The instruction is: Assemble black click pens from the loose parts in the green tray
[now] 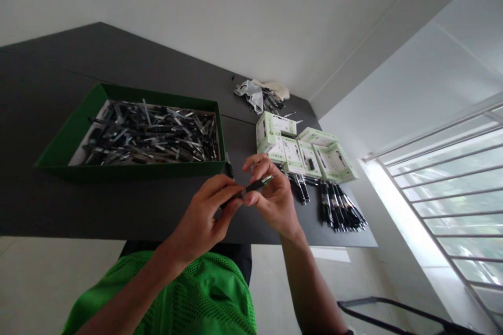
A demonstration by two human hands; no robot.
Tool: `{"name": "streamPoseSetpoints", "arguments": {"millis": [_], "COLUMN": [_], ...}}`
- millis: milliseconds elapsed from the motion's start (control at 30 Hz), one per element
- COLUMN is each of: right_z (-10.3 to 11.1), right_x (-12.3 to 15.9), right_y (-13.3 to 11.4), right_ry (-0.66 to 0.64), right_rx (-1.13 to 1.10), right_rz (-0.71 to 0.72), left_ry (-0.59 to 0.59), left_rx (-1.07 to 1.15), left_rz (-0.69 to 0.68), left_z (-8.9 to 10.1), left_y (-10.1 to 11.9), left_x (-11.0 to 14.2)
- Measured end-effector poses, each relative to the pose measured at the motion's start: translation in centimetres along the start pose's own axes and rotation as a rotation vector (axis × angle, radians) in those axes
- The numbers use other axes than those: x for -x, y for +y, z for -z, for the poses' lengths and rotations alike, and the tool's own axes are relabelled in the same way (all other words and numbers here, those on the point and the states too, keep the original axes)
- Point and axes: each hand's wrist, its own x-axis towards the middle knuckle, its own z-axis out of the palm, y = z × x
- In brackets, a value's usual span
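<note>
Between my two hands, above the front part of the dark table, is a black pen [257,185] with a shiny silvery tip pointing up to the right. The fingers and thumb of my left hand [210,204] pinch its lower left end. My right hand [273,193] has its thumb and fingers curled against the pen's middle; part of the pen is hidden by the fingers. Left of my hands stands a green box [165,171] heaped with loose pen parts [157,133]. Just behind my hands another black pen [229,167] lies on the table.
Pale green printed cartons [291,154] stand to the right. Pens [304,188] lie beside them, and a row of pens [341,207] near the right edge. A grey-white cloth [251,95] rests on more pens at the back, by the wall. A barred window [463,204] is at right.
</note>
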Motion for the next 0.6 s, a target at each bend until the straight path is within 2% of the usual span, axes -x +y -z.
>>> {"name": "streamPoseSetpoints", "arguments": {"millis": [67, 233, 300, 433, 500, 600], "right_z": [-0.2, 0.2, 0.4, -0.1, -0.6, -0.9], "right_x": [0.1, 0.1, 0.2, 0.4, 0.4, 0.4], "right_y": [0.1, -1.4, -1.3, 0.4, 1.0, 0.6], "right_ry": [0.002, -0.212, -0.188, 0.01, 0.065, -0.006], "right_rx": [0.001, 0.058, 0.057, -0.013, -0.032, -0.015], "right_rz": [-0.018, -0.029, -0.047, -0.07, -0.08, -0.093], "left_ry": [0.007, 0.021, 0.025, 0.023, 0.009, 0.019], "left_rx": [0.013, 0.028, 0.026, 0.011, 0.001, 0.002], "left_rz": [0.011, 0.053, 0.044, 0.041, 0.056, 0.067], "left_z": [-0.1, -0.1, -0.1, -0.3, -0.4, -0.3], "left_y": [0.1, 0.0, -0.1, 0.0, 0.1, 0.1], "left_x": [-0.1, 0.0, -0.1, -0.3, -0.4, -0.3]}}
